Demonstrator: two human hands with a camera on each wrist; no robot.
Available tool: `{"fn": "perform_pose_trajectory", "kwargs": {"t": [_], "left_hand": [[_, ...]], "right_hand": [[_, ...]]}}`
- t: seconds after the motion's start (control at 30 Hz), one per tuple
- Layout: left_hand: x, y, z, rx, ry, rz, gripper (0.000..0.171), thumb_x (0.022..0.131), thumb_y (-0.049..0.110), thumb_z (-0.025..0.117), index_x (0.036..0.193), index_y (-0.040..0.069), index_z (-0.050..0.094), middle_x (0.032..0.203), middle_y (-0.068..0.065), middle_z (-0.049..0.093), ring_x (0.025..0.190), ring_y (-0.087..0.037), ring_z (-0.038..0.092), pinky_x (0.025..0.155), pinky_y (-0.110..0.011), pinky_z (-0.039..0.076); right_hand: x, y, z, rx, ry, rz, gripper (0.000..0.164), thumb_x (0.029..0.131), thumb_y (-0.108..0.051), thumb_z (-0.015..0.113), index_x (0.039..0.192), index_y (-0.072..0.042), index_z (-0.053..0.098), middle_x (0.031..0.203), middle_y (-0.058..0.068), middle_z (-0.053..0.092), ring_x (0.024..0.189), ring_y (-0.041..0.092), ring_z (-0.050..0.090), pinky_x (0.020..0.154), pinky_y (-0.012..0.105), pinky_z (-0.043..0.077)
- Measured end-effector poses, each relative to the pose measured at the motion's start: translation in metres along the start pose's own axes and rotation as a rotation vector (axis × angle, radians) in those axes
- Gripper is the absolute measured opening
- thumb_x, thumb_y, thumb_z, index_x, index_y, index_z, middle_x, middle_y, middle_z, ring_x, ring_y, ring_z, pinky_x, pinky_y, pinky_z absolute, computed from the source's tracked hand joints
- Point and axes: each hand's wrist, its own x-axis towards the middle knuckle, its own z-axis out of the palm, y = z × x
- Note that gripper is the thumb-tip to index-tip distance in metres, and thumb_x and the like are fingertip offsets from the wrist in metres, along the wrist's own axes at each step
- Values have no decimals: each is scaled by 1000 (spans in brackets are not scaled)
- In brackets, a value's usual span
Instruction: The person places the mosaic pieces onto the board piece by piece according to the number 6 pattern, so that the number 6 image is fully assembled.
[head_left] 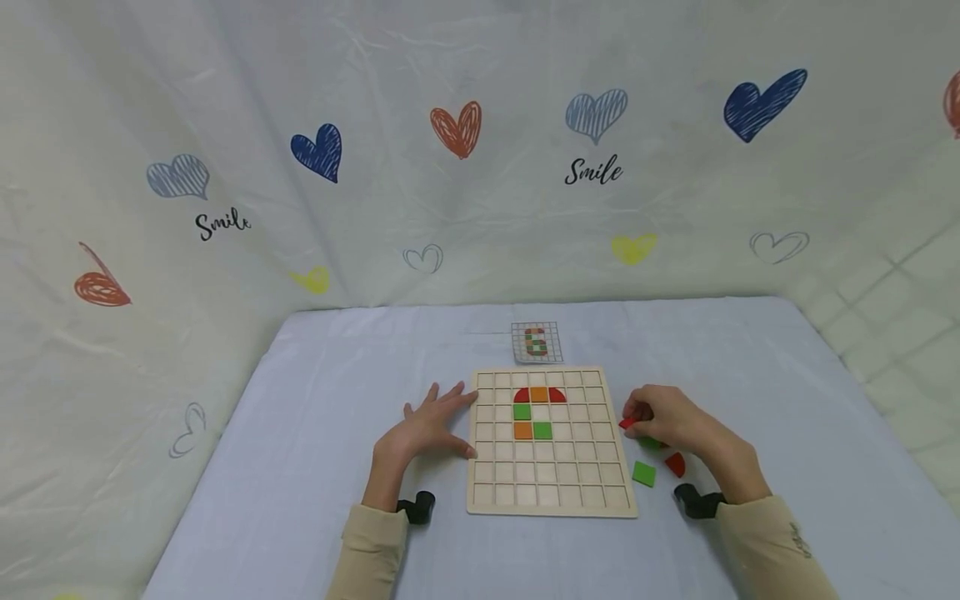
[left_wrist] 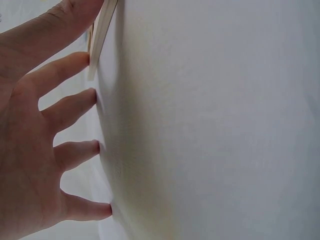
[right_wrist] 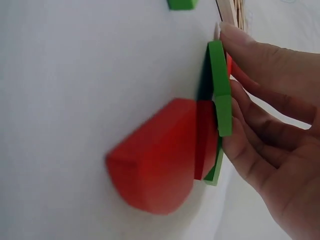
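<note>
Your left hand point(head_left: 429, 427) is spread, touching the board's left edge; your right hand point(head_left: 670, 417) pinches a red tile point(head_left: 627, 423) by its right edge. On the white-covered table point(head_left: 300, 467), the wooden grid board point(head_left: 525, 497) holds six coloured tiles point(head_left: 538, 395). Beyond lies a pattern card point(head_left: 537, 342); near your right hand, a green square tile point(head_left: 643, 473).

Pale, creased sheeting point(head_left: 517, 50) hangs at the back and sides, printed with blue, orange and yellow hearts point(head_left: 750, 108) and "Smile" lettering point(head_left: 594, 171). White-clothed table point(head_left: 300, 433) before me. Faint grid lines point(head_left: 894, 265) at right. Light soft.
</note>
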Motion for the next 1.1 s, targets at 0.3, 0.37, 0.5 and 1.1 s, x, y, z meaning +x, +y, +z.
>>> {"fn": "perform_pose_trajectory", "kwargs": {"t": [0.3,0.37,0.5,1.1], "left_hand": [[1,2,3,1,-3,0,94,76,32,91,157,23,45,170,-5,28,159,-42,7,113,-83,3],[1,2,3,10,0,-5,94,76,32,91,157,24,45,170,-4,29,159,-42,7,113,-83,4],[1,1,3,18,-2,-12,94,76,33,91,158,25,44,170,-4,29,160,-41,7,114,-83,4],[2,0,2,20,-2,-17,94,77,33,91,158,26,44,170,-3,27,160,-41,6,114,-82,3]], "right_hand": [[-4,3,-3,-8,-8,-9,19,85,-5,80,98,-2,67,87,4,62,81,20,55,65,31,52],[-4,2,-3,5,-7,-12,19,86,-5,80,97,-2,65,87,5,61,81,20,54,64,31,51],[-4,1,-1,29,-5,-10,18,86,-4,78,98,-4,64,89,5,62,83,21,55,63,31,52],[-1,-4,1,31,31,-72,10,91,0,69,100,-5,69,93,4,69,80,19,57,61,32,53]]}}
